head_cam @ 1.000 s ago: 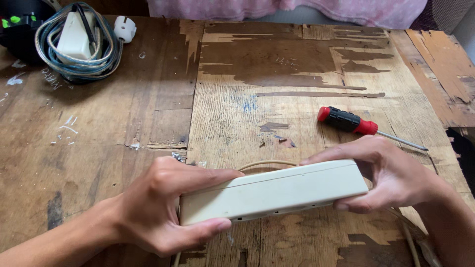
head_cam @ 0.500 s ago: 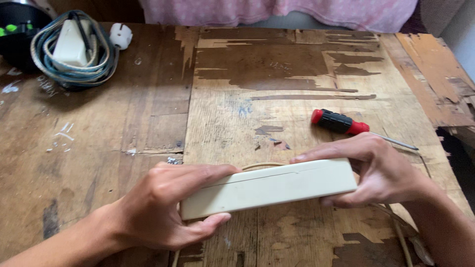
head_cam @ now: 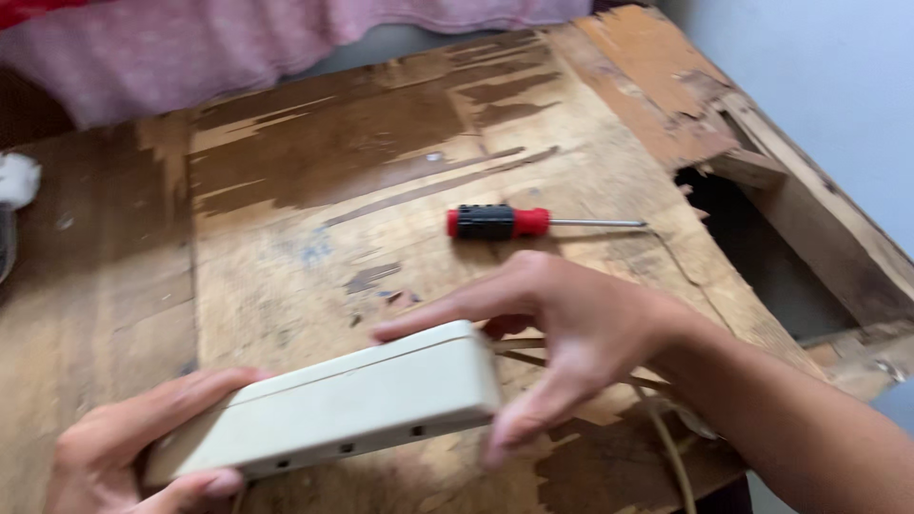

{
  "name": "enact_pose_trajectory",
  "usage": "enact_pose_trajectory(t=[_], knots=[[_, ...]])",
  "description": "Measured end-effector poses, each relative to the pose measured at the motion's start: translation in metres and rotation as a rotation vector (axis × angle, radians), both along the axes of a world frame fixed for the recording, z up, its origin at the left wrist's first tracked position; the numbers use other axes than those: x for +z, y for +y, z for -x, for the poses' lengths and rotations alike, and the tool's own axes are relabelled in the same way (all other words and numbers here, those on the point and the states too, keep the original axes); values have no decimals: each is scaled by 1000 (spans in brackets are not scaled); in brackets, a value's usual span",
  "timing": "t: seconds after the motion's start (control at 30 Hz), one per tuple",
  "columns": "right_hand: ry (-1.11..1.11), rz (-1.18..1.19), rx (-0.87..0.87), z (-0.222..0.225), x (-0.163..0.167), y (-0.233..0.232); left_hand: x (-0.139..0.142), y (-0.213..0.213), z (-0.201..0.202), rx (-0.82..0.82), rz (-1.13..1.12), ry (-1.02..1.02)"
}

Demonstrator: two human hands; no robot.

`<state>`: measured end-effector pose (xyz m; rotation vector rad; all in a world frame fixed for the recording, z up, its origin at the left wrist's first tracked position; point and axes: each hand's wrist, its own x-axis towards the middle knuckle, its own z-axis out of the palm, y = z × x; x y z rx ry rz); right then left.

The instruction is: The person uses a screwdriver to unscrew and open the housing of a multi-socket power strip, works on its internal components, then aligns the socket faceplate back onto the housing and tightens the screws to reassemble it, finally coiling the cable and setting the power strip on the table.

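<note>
While the cream-coloured plastic casing (head_cam: pixel 333 409) is held just above the counter (head_cam: pixel 286 238), both hands grip it by its ends. The left hand (head_cam: pixel 143 447) is closed around the near-left end, fingers over the top face and thumb beneath the front edge. The right hand (head_cam: pixel 562 333) is only partly closed: its index finger lies along the top rear edge at the right end, while the thumb reaches down past the right end face, and the remaining fingers are hidden behind the casing. The casing is a long, flat box tilted so that its right end sits higher; a row of small rectangular openings shows along its front side. The view is motion-blurred, so finer detail cannot be read.

By judgement, the step in hand is positioning and inspection of the casing, not yet any work with a tool. A screwdriver (head_cam: pixel 514 222) with a red-and-black handle lies untouched on the counter, apart from both hands, beyond the right hand. A thin cord (head_cam: pixel 666 447) trails beneath the right wrist.

A next move would probably call for one hand to support the casing alone, freeing the right hand to reach the screwdriver.
</note>
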<state>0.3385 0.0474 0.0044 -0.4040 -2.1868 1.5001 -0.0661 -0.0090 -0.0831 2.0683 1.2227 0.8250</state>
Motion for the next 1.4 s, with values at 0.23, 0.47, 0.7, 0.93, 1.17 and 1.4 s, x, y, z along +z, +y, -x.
enact_pose_trajectory(t=[0.23,0.47,0.7,0.93,1.17,1.4], knots=[[36,-110,-98,2,-13,1,-30,23,66,-40,163,80],[-147,-77,-71,8,-4,-3,-16,24,47,-142,523,-136],[-347,-41,-13,7,-10,0,56,16,-31,-463,1003,-368],[-259,-249,-122,13,-6,7,62,15,-71,-397,871,-292],[-577,-613,-445,22,-25,35,63,18,-73,-524,863,-393],[-543,-766,-334,36,-28,41,63,22,-71,-650,805,-381]])
